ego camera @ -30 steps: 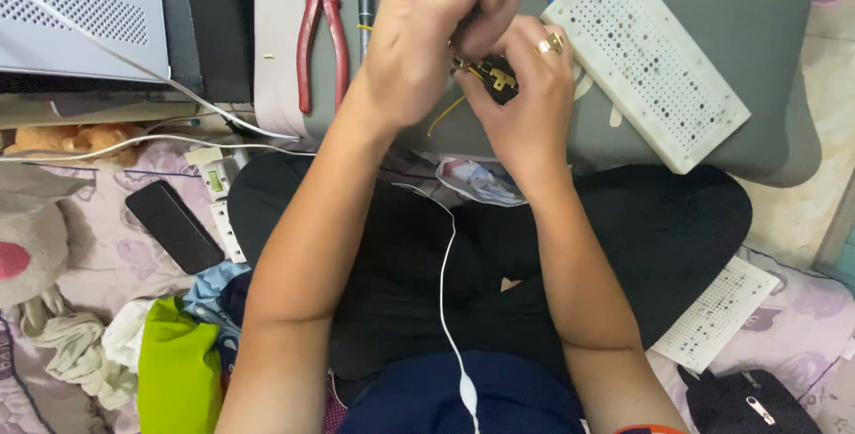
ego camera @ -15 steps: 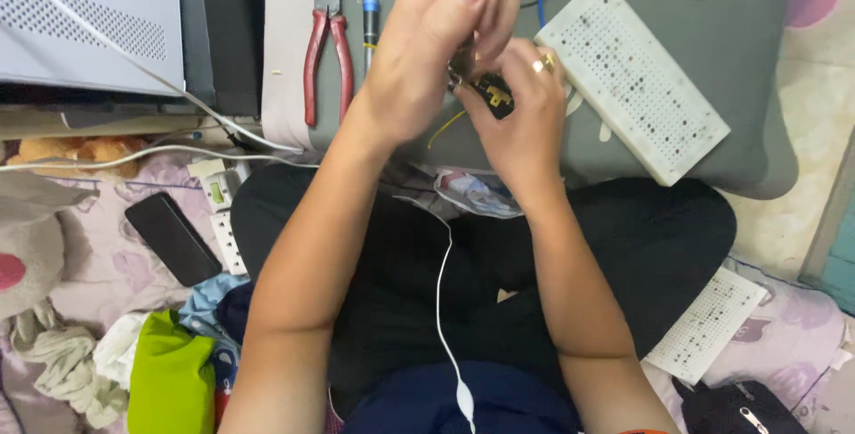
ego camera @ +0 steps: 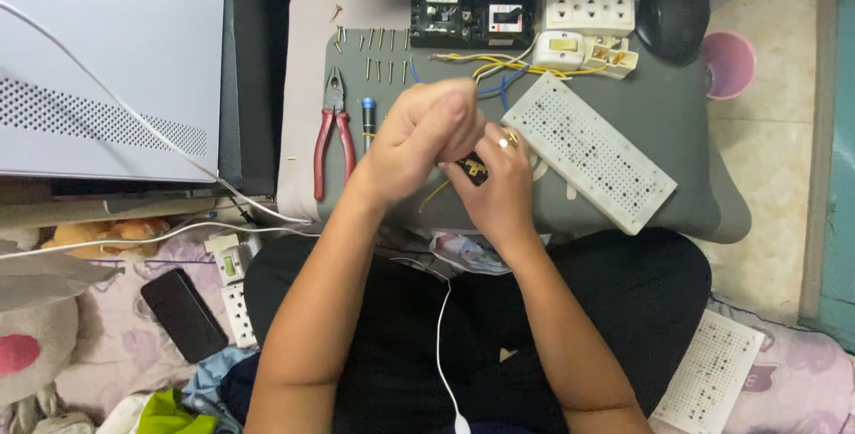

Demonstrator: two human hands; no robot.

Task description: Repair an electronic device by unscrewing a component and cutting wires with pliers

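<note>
- My right hand (ego camera: 495, 186) has its fingers (ego camera: 470, 186) closed round a small black part with brass fittings (ego camera: 472, 168), held above the near middle of the grey work pad (ego camera: 677, 122); a ring shows on one finger.
- My left hand (ego camera: 419, 136) is curled over the same part from above, fingers bent shut on its top. What the fingertips pinch there I cannot tell.
- A thin yellow wire (ego camera: 434, 194) trails from under the hands toward the near edge of the pad. Judged from this, wiring of the part is in hand and not finished.
- Not yet used, as far as I can judge: the red-handled pliers (ego camera: 331, 136) and the blue-tipped screwdriver (ego camera: 368, 122), lying side by side near the pad's left edge, and the loose screws (ego camera: 381, 56) laid out toward the far left corner.
- The white perforated board (ego camera: 588, 153) lies bare and slanted right of my hands, touching nothing I hold.
- Along the far edge: a black twin-unit block (ego camera: 468, 11), a white socket plate (ego camera: 590, 9) and a white switch (ego camera: 559, 49), with yellow and blue wires (ego camera: 494, 73) bunched loose in front. No ends seem joined up.
- Hidden: the part's terminals, any screw being driven, and the wire's upper end, all covered by my fingers.
- Cut off: a second perforated sheet (ego camera: 712, 372) by my right knee, at the lower frame edge.
</note>
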